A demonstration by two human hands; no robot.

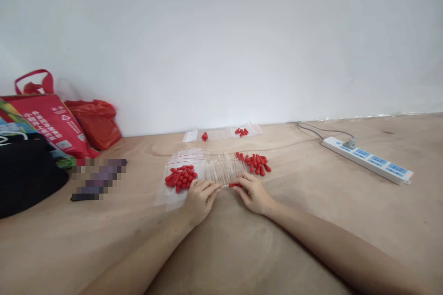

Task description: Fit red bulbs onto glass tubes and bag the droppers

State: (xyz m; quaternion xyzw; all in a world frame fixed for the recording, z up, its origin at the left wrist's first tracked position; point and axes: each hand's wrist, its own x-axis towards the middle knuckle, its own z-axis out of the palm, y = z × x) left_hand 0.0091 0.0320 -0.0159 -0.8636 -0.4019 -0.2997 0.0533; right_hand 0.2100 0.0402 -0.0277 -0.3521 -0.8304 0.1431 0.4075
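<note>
My left hand (200,202) is closed, its thumb and fingers pinching a thin clear tube (225,186) that looks like a dropper pipette. Close by on the right, my right hand (255,194) pinches a red rubber bulb (236,185) near the tube's end; whether the two are joined I cannot tell. Just beyond both hands lies a row of clear tubes (221,169). A heap of red bulbs (181,178) rests on clear zip bags (188,155) beside my left hand. More red bulbs (256,163) lie loose beyond my right hand.
Near the wall, small bags hold red bulbs (241,132) and tubes (218,134). A power strip (367,159) with a plugged-in cable lies right. At left are a pixelated flat object (100,179), a black fabric item (27,177), a printed bag (51,124) and a red plastic bag (95,122).
</note>
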